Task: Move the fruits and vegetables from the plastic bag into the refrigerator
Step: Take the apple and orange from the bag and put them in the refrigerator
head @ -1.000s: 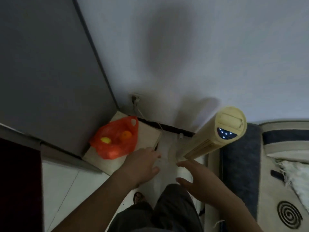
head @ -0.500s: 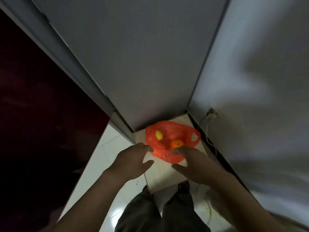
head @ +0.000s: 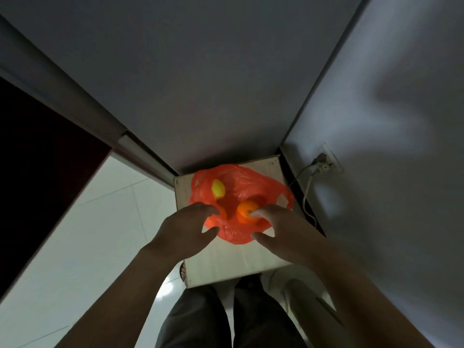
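From the head view, a crumpled orange-red thin plastic bag [head: 241, 187] lies on a pale square wooden tabletop [head: 226, 264], pushed up against a tall grey panel [head: 200, 84] that is probably the refrigerator's side. Both hands reach over the bag's near edge. The left hand [head: 183, 229] has its fingers [head: 203, 209] loosely spread, thumb apart, tips at the bag's rim and holding nothing. The right hand [head: 283, 227] is also spread wide, with its fingers [head: 258, 212] touching a round orange fruit [head: 244, 209] but not yet wrapped round it. A small yellow oval fruit [head: 218, 189] sits inside the bag just beyond the left fingers. The step in hand looks like taking out the first fruit. It would go best if the left fingers pinned or pulled back the limp rim while the right fingers curled fully under the orange fruit, so the film does not lift with it.
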Demonstrator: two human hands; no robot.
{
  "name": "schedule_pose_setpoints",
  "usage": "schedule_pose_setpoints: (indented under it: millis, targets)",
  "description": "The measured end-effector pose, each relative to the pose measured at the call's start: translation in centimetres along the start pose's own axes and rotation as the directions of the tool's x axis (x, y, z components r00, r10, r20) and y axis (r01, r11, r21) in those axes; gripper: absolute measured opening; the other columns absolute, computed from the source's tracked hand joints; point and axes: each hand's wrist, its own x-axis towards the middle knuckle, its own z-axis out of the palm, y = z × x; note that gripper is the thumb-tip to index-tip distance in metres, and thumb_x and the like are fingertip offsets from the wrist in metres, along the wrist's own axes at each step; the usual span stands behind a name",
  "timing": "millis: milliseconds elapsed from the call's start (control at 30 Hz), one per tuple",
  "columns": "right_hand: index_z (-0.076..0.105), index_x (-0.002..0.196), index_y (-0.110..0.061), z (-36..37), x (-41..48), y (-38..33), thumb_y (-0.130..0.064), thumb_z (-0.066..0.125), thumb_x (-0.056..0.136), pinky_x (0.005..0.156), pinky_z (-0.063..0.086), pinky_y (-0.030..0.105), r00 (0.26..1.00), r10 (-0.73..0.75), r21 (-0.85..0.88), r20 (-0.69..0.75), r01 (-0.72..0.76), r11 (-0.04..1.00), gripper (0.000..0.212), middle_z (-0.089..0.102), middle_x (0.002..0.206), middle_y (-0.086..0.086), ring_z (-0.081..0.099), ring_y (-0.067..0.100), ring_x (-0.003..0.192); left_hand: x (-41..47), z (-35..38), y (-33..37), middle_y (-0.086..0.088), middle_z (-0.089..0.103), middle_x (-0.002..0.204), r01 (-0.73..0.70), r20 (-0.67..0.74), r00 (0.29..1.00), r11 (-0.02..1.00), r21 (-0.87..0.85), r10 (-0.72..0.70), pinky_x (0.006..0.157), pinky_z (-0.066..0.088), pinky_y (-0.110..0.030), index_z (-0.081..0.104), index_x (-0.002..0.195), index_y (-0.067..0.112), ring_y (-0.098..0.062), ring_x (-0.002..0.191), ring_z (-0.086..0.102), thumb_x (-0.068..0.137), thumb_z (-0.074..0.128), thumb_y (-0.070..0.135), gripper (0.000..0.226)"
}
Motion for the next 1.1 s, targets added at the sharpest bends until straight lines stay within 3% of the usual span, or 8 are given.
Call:
schedule_pose_setpoints:
  millis: [67,167,267,433,533,800,1000,1100]
  targets:
    - [0.044,0.133,-0.025,1.1,1.3,1.8,-0.037,0.055,0.09,0.098,0.038,0.024,1.0,0.009,0.011,-0.017,-0.008,1.0,0.045,0.049,0.134,-0.007,0.046,0.008,0.121,2.1,1.6,-0.5,0.012,0.059,0.118,-0.004,0.017,1.0,1.0,0.009,0.004,0.087,0.051,-0.034,0.054,0.119,0.034,-0.01,0.105,0.057,0.074,0.037,0.062,0.056]
    - [0.045,0.131,-0.026,2.9,3.3,4.2,-0.036,0.054,0.091,0.094,0.036,0.02,0.998,0.037,0.03,-0.049,-0.035,0.999,0.043,0.049,0.133,-0.009,0.046,0.007,0.12,5.2,3.9,-1.8,0.01,0.056,0.124,-0.009,0.012,1.0,1.0,0.025,0.008,0.088,0.05,-0.034,0.053,0.122,0.031,-0.012,0.111,0.055,0.086,0.055,0.039,0.037]
    - [0.047,0.129,-0.025,4.9,5.3,6.4,-0.035,0.055,0.09,0.091,0.037,0.018,0.992,0.056,0.05,-0.112,-0.051,0.997,0.041,0.051,0.131,-0.008,0.048,0.007,0.118,7.3,5.8,-3.7,0.006,0.057,0.125,-0.022,0.01,1.0,0.998,0.06,0.021,0.086,0.05,-0.033,0.054,0.122,0.028,-0.015,0.111,0.055,0.086,0.058,0.031,0.036]
    - [0.048,0.127,-0.024,7.9,8.8,8.2,-0.033,0.057,0.089,0.092,0.038,0.02,0.983,0.048,0.08,-0.175,-0.034,0.996,0.04,0.053,0.125,-0.006,0.049,0.009,0.116,9.3,7.7,-5.9,0.002,0.058,0.123,-0.083,-0.031,0.996,0.992,0.098,0.086,0.082,0.05,-0.031,0.056,0.121,0.024,-0.019,0.111,0.055,0.085,0.06,0.026,0.037]
    - [0.046,0.128,-0.023,9.2,10.7,8.6,-0.033,0.059,0.087,0.091,0.041,0.025,0.975,0.077,0.057,-0.211,-0.066,0.996,0.045,0.049,0.129,-0.001,0.048,0.015,0.116,10.9,8.4,-5.6,0.0,0.055,0.129,-0.132,0.005,0.991,0.985,0.113,0.132,0.09,0.047,-0.033,0.053,0.126,0.023,-0.021,0.119,0.049,0.087,0.058,0.027,0.04]
    - [0.03,0.139,-0.023,12.3,12.1,9.8,-0.041,0.064,0.082,0.101,0.042,0.035,0.983,0.163,-0.06,-0.079,-0.168,0.984,0.068,0.033,0.143,0.003,0.038,0.022,0.129,14.2,9.6,-7.7,-0.006,0.035,0.148,-0.182,0.098,0.982,0.934,0.307,0.159,0.112,0.029,-0.037,0.042,0.138,0.018,-0.024,0.139,0.026,0.089,0.054,0.03,0.052]
    - [0.024,0.143,-0.024,13.4,12.1,10.2,-0.026,0.065,0.083,0.107,0.035,0.037,0.984,0.161,-0.066,-0.076,-0.166,0.984,0.072,0.025,0.149,0.003,0.024,0.025,0.138,12.5,9.3,-8.9,-0.006,0.025,0.153,-0.191,0.14,0.978,0.924,0.331,0.152,0.111,0.028,-0.043,0.034,0.142,0.022,-0.026,0.142,0.02,0.086,0.061,0.03,0.062]
    - [0.027,0.143,-0.023,13.5,12.4,10.3,-0.017,0.063,0.084,0.106,0.037,0.035,0.983,0.149,-0.062,-0.107,-0.156,0.986,0.069,0.03,0.147,0.003,0.03,0.024,0.135,11.4,9.3,-9.1,-0.005,0.028,0.152,-0.191,0.132,0.979,0.927,0.322,0.156,0.108,0.032,-0.045,0.041,0.138,0.022,-0.027,0.14,0.026,0.084,0.063,0.028,0.059]
